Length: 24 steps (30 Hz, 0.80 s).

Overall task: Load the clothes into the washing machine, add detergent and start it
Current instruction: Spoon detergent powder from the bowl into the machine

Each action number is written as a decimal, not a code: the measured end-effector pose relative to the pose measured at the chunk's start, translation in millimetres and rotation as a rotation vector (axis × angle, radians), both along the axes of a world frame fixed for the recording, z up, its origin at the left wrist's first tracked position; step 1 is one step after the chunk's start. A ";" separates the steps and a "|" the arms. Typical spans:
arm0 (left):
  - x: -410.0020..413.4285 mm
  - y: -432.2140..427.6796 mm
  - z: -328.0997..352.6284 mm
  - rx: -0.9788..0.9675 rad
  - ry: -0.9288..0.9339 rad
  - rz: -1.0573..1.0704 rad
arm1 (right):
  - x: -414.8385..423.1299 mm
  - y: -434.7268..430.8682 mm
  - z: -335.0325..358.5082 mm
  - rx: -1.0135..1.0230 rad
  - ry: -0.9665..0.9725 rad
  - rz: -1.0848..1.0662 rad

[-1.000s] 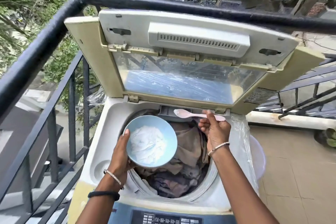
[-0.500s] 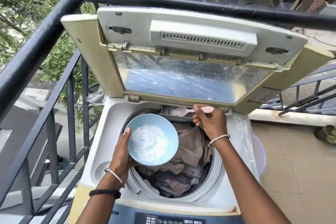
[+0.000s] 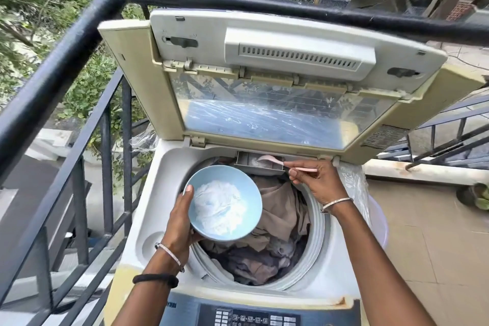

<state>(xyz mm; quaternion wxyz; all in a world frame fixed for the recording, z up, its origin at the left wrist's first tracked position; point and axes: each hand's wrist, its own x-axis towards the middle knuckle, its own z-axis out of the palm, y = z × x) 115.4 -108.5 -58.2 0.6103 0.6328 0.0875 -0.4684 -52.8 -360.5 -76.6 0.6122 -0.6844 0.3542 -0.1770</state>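
Head view: the left hand [image 3: 182, 222] grips the blue bowl [image 3: 232, 182] over the left of the tub, thumb hooked over its rim, fingers hidden beneath. White detergent powder [image 3: 221, 209] is heaped inside. The right hand [image 3: 317, 182] pinches the pink spoon [image 3: 270, 160] by its handle, fingertips closed on it, the scoop end sitting in the grey dispenser tray [image 3: 244, 160] at the back rim. Clothes [image 3: 277, 219] fill the drum of the washing machine [image 3: 148, 219]. Its lid [image 3: 264, 114] stands raised against the black railing [image 3: 66, 47].
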 end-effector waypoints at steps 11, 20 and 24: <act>-6.2 -3.5 12.7 -0.004 -0.111 -0.011 | -12.3 58.9 31.3 0.184 -0.252 -0.165; -12.3 -14.6 30.4 0.020 -0.221 -0.044 | -8.5 102.9 15.1 0.191 -0.182 -0.231; -12.0 -14.3 27.7 0.065 -0.289 -0.096 | -8.9 116.1 15.9 0.339 -0.223 -0.338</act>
